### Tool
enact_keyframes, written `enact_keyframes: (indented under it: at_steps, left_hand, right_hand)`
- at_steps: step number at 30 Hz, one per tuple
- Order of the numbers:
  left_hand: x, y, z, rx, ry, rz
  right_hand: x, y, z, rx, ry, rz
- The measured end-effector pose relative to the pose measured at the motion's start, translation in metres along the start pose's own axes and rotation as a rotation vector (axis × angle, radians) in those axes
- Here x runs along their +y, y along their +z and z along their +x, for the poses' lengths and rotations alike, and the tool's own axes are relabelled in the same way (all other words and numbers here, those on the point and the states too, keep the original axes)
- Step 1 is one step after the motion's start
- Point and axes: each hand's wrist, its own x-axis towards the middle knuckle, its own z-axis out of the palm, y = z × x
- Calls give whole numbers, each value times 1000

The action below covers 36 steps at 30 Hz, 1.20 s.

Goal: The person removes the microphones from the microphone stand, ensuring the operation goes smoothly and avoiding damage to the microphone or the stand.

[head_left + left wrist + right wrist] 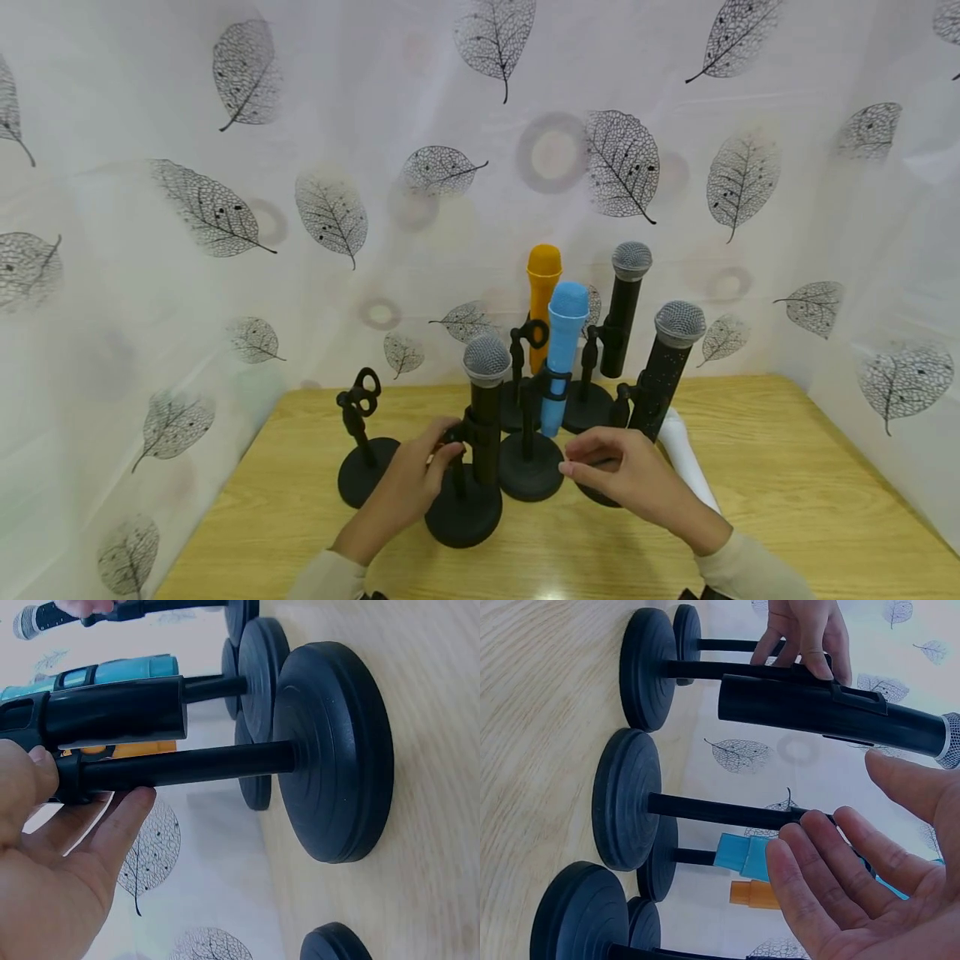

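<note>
My left hand [412, 471] grips a black desk microphone stand [463, 521] just below its clip, thumb on one side of the pole and fingers on the other. A black microphone [486, 429] with a silver mesh head sits upright in that clip. In the left wrist view, the lower end of the microphone [120, 711] lies alongside the stand's pole [210, 763]. My right hand [622, 471] hovers in front of the right-hand stands, fingers loosely bent. In the right wrist view, this hand [862, 877] holds nothing, its palm facing the gripped microphone's side.
A stand with an empty clip [360, 467] is at left. Behind are a blue microphone [567, 325], an orange microphone [544, 267] and a black one [622, 317]. A speckled black microphone [660, 379] leans at right, beside a white tube [686, 458] on the wooden table [787, 483].
</note>
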Motion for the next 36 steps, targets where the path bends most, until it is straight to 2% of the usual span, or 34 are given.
enact_keyframes:
  at_steps: [5,13,21,27,36]
  left_hand:
    - [4,4,-4,-9,30,-33]
    - [12,9,-9,-33,32,-59]
    - [20,13,-11,-53,53,-69]
    - [25,18,-12,-66,82,-92]
    - [34,22,-12,-92,56,-120]
  right_hand:
    - [-5,-2,1,12,23,-22]
    - [-13,-4,0,20,29,-14]
    - [-21,-6,1,13,-5,0]
    - [-28,-8,3,6,-24,-38]
    - [-39,-9,4,-5,-71,-65]
